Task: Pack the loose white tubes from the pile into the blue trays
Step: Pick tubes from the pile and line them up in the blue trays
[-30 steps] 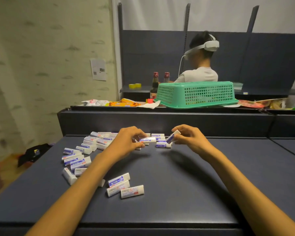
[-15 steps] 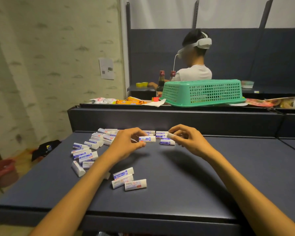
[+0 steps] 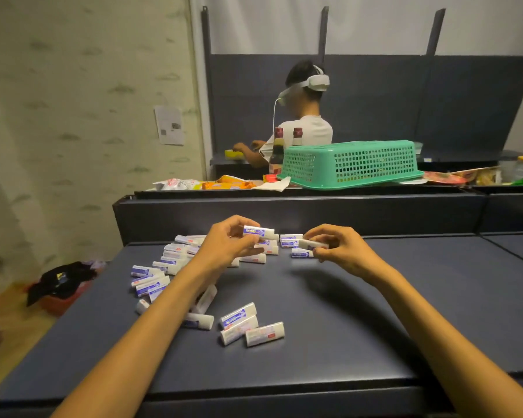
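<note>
Left hand (image 3: 224, 245) at frame centre, one white tube (image 3: 258, 231) pinched, right hand (image 3: 341, 251) beside it, another tube (image 3: 313, 244) apparently gripped, loose pile (image 3: 163, 267) spread centre left.

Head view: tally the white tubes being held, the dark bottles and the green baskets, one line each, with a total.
Held white tubes: 2
Dark bottles: 2
Green basket: 1
Total: 5

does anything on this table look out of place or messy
The white tubes lie scattered at mixed angles on the dark table, three apart near the front. No blue tray is in view. The green basket sits upside down behind.
</note>
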A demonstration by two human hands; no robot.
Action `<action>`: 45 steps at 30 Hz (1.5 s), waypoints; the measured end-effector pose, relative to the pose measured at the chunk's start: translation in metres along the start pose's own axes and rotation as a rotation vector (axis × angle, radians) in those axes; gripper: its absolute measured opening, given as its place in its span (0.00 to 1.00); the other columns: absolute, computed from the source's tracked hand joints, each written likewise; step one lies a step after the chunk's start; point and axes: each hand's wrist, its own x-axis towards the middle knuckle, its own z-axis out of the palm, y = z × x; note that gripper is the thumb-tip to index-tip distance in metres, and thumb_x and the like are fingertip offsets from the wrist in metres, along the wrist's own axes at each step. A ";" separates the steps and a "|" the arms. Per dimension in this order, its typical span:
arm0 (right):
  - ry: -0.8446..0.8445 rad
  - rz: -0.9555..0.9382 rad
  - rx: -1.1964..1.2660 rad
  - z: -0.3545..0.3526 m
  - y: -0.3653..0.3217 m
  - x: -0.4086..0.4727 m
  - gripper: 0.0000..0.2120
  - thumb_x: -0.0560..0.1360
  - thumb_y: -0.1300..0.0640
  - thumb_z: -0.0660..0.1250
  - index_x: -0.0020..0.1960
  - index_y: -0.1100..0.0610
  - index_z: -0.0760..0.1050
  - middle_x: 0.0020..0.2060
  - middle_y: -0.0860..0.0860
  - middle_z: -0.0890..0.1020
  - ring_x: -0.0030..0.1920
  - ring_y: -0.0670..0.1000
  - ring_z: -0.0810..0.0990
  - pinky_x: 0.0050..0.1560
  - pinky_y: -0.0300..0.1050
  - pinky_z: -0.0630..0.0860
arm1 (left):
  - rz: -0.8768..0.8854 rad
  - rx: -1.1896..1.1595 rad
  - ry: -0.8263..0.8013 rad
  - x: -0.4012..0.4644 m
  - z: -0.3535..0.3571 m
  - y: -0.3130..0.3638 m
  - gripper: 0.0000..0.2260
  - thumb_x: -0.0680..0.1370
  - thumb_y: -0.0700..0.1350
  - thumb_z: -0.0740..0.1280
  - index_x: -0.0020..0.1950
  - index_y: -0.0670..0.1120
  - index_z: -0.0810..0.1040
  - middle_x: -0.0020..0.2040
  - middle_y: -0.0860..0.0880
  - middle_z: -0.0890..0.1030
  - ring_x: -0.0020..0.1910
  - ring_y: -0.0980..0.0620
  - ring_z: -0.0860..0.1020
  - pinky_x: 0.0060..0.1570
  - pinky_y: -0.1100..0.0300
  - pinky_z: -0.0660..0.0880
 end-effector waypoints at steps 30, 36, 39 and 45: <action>0.385 0.090 -0.221 -0.152 0.041 -0.217 0.11 0.72 0.62 0.72 0.50 0.49 0.79 0.45 0.48 0.85 0.43 0.51 0.84 0.47 0.48 0.82 | 0.561 0.549 -0.242 -0.019 0.216 0.010 0.17 0.69 0.33 0.72 0.57 0.44 0.81 0.49 0.49 0.84 0.46 0.57 0.80 0.47 0.79 0.69; 0.372 0.123 -0.404 -0.232 0.061 -0.297 0.12 0.74 0.59 0.72 0.56 0.51 0.77 0.48 0.45 0.81 0.44 0.40 0.82 0.45 0.31 0.78 | 0.697 0.538 -0.302 -0.050 0.327 0.029 0.13 0.69 0.34 0.72 0.52 0.45 0.83 0.47 0.51 0.84 0.45 0.58 0.80 0.47 0.71 0.73; 0.360 0.137 -0.466 -0.267 0.076 -0.331 0.14 0.75 0.58 0.71 0.60 0.52 0.76 0.51 0.47 0.81 0.47 0.42 0.81 0.47 0.31 0.77 | 0.742 0.549 -0.308 -0.061 0.376 0.037 0.13 0.70 0.36 0.73 0.53 0.46 0.83 0.48 0.50 0.83 0.45 0.54 0.80 0.47 0.63 0.76; 0.382 0.154 -0.510 -0.324 0.100 -0.374 0.16 0.73 0.61 0.71 0.60 0.55 0.76 0.51 0.49 0.81 0.46 0.44 0.80 0.45 0.28 0.76 | 0.771 0.588 -0.341 -0.070 0.454 0.048 0.14 0.70 0.37 0.74 0.54 0.46 0.83 0.48 0.49 0.81 0.44 0.53 0.78 0.46 0.60 0.76</action>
